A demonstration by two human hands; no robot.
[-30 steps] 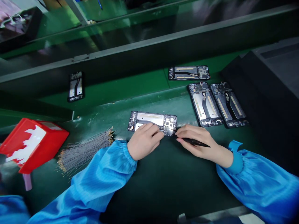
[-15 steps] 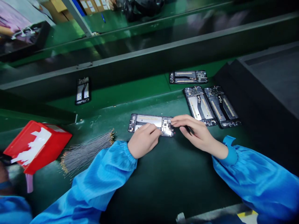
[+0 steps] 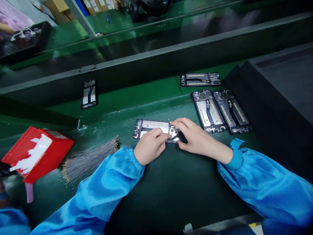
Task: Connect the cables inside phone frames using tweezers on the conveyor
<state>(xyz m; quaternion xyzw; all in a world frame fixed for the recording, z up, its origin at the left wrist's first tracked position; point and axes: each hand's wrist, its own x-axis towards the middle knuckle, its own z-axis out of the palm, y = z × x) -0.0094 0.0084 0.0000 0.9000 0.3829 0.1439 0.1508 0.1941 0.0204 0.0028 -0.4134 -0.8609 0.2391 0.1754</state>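
Head view
Workpiece: an opened phone frame (image 3: 156,128) lies lengthwise on the dark green bench mat (image 3: 171,189), directly in front of the person, circuit side up.
Left hand (image 3: 149,146): loosely curled, fingertips pressing on the near edge of the phone frame at its middle. It pins the frame down and does not enclose it.
Right hand (image 3: 195,137): rests over the right end of the phone frame, fingers bent onto the board area. A thin dark tool (image 3: 181,138) shows under the fingers. The exact grip on it is hidden, so whether it is pinched or merely covered cannot be told.
Step in hand: judged to be fine work on the board end of the frame, with one hand steadying and the other placing or pressing a small part.
Next move calls for: steady downward pressure from the left hand, and small, precise fingertip motion at the right end without shifting the frame.
Adjacent stock: two phone frames (image 3: 220,111) lie side by side to the right, a third (image 3: 200,79) beyond them, and a fourth (image 3: 89,94) far left on the green ledge.
Supplies: a fan of thin grey wires (image 3: 90,159) and a red box (image 3: 36,153) lie left of the left sleeve.
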